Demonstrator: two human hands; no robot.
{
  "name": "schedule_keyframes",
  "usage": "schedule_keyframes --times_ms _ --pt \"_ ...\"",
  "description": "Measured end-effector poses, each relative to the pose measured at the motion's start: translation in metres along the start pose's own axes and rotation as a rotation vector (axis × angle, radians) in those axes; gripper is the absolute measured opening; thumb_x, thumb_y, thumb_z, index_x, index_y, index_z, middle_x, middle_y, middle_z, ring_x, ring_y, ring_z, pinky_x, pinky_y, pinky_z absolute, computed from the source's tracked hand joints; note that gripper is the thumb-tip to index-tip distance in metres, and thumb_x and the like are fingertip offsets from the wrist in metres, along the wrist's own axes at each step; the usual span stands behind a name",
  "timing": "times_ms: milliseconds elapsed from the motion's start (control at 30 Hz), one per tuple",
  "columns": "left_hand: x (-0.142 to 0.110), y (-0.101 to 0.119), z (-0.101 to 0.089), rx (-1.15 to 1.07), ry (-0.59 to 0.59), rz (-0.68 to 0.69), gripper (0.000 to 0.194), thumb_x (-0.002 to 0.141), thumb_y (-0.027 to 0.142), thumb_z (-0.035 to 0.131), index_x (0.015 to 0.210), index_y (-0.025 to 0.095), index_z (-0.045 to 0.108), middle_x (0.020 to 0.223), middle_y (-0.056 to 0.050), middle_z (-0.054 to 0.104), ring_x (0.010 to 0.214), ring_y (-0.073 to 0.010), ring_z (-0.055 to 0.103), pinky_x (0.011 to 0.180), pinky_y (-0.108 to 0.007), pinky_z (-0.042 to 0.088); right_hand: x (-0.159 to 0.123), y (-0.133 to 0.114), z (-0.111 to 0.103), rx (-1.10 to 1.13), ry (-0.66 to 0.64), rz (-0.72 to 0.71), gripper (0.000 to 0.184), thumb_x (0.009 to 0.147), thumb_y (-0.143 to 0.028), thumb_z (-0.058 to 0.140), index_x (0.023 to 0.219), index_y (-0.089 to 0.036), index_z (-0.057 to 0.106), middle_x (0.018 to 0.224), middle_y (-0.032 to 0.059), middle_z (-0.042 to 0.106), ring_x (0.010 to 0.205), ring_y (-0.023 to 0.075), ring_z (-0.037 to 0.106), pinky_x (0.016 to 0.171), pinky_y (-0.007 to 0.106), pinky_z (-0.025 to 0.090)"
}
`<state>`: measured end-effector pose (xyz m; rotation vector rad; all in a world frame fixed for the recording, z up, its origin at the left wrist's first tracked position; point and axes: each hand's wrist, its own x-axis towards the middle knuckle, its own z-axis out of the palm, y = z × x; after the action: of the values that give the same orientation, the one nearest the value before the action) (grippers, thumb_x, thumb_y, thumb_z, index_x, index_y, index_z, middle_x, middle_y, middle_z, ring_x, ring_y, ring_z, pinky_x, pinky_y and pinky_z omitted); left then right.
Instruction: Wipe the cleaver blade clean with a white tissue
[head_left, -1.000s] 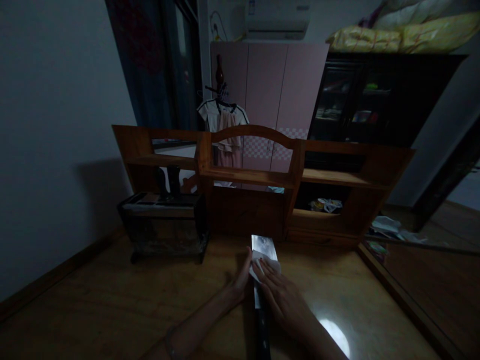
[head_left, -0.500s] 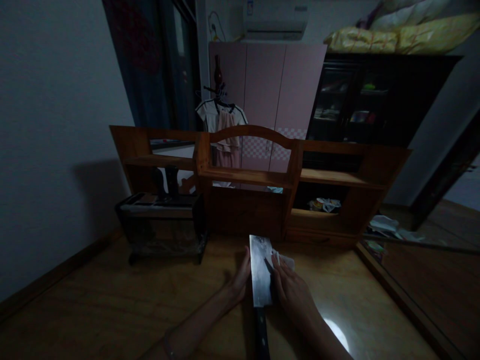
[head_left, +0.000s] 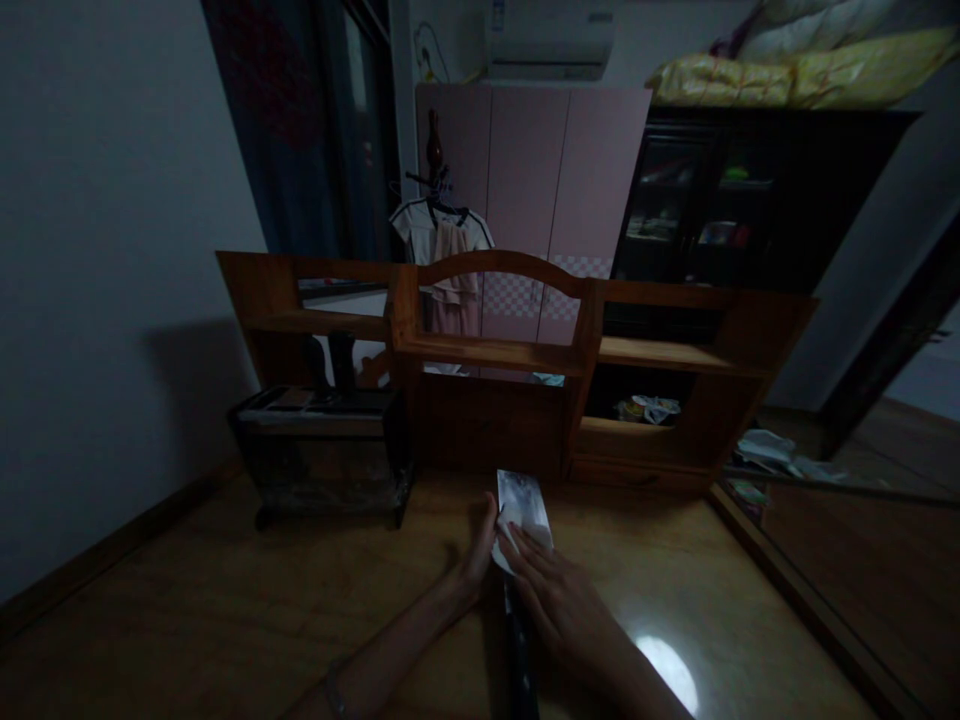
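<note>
Cleaver [head_left: 534, 503] on counter [head_left: 360, 590], in front of wooden shelf unit [head_left: 491, 420], black handle toward wearer. Right hand [head_left: 562, 595]: fingers extended, nearly flat, pressing white cloth [head_left: 504, 545] on blade. Left hand [head_left: 478, 555]: partly open, upright at blade's left edge; grasp unclear. Knife block [head_left: 322, 450] left of cleaver.
</note>
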<state>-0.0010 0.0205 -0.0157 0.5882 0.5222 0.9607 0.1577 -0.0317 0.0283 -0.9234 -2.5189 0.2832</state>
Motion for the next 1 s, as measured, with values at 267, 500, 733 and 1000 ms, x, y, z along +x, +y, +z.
schedule_keyframes --times_ms 267,500,733,1000 --pt "-0.002 0.001 0.0 0.023 0.021 -0.035 0.087 0.078 0.08 0.042 0.106 0.001 0.066 0.094 -0.022 0.071 0.104 -0.0333 0.065 0.092 -0.04 0.048 0.0 0.001 -0.001 0.046 -0.006 -0.008 0.052 0.102 -0.029 0.031 0.152 -0.031 0.015 0.157 -0.0042 0.02 0.145 0.0199 0.021 0.118 0.043 0.028" --pt "0.002 0.0 -0.003 0.006 0.028 0.0 0.082 0.084 0.075 0.04 0.12 0.005 0.062 0.108 -0.019 0.07 0.112 -0.0317 0.061 0.1 -0.04 0.043 0.002 0.007 0.008 -0.02 0.023 0.068 0.052 0.103 -0.03 0.028 0.152 -0.031 0.012 0.158 -0.0054 0.019 0.146 0.0193 0.014 0.118 0.043 0.027" --pt "0.002 0.002 -0.001 -0.012 -0.013 0.036 0.077 0.09 0.069 0.034 0.13 0.008 0.057 0.124 -0.017 0.064 0.12 -0.0315 0.056 0.108 -0.039 0.035 -0.001 0.041 0.025 -0.099 0.093 0.193 0.051 0.103 -0.031 0.027 0.153 -0.024 0.017 0.157 0.0046 0.024 0.145 0.0231 0.018 0.116 0.048 0.031" --pt "0.001 0.002 -0.003 0.028 -0.031 0.041 0.074 0.092 0.067 0.033 0.132 0.01 0.057 0.129 -0.015 0.061 0.126 -0.0312 0.051 0.11 -0.04 0.033 -0.002 0.046 0.031 -0.069 0.13 0.243 0.053 0.103 -0.035 0.027 0.153 -0.022 0.017 0.157 0.007 0.023 0.145 0.0232 0.02 0.116 0.048 0.03"
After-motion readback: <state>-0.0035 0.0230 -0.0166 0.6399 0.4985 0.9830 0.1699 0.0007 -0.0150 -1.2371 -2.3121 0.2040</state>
